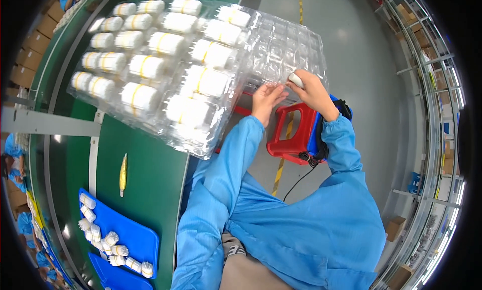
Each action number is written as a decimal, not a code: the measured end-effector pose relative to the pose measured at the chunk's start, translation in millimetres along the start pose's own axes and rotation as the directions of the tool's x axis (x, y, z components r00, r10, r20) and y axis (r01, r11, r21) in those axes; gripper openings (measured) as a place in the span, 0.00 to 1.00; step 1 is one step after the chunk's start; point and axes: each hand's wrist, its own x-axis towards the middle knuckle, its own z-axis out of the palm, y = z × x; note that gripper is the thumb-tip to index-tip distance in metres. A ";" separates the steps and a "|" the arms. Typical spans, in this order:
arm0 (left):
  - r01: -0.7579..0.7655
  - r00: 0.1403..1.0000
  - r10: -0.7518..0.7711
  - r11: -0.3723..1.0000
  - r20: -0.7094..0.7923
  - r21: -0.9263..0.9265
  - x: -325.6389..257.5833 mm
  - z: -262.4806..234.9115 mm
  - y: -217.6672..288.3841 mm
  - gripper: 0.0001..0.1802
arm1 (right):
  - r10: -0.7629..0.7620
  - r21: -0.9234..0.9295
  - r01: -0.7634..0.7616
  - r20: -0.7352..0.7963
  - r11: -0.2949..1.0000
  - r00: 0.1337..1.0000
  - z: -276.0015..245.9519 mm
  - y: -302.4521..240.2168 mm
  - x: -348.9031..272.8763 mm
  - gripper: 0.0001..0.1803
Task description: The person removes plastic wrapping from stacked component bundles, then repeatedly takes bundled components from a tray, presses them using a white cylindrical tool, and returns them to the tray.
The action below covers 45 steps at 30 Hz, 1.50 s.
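Clear plastic tray (288, 44) edge pinched by left hand (266, 100) fingers, right hand (314, 92) fingers clamped on it

We see a red stool (291, 134) on the grey floor, a green conveyor belt (145, 179), and blue trays (135, 235) holding small white bundles (113, 238).

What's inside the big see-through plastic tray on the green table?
The clear tray holds rows of white bundles, each with a yellow band. The part at the right hand looks empty. What lies beneath the tray is hidden.
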 end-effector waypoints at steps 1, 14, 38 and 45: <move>-0.021 1.000 0.020 0.999 0.024 0.047 8.0 -0.8 1.5 0.14 | -0.016 -0.074 0.011 -0.067 0.997 0.998 -1.1 0.6 -2.0 0.10; -0.106 0.978 0.092 0.992 -0.186 -0.067 27.2 -17.2 -24.6 0.10 | 0.061 -0.085 -0.306 -0.896 0.948 0.439 -146.2 -2.8 -23.7 0.11; 0.195 0.979 -0.186 0.973 -0.081 0.123 50.3 -33.0 12.5 0.18 | 0.069 -0.045 -0.264 -0.911 0.963 0.407 -149.8 -27.9 -90.8 0.11; 0.249 0.968 -0.246 0.957 -0.039 0.150 48.1 -29.3 19.3 0.19 | 0.043 -0.081 -0.276 -0.908 0.958 0.416 -148.0 -28.0 -102.3 0.11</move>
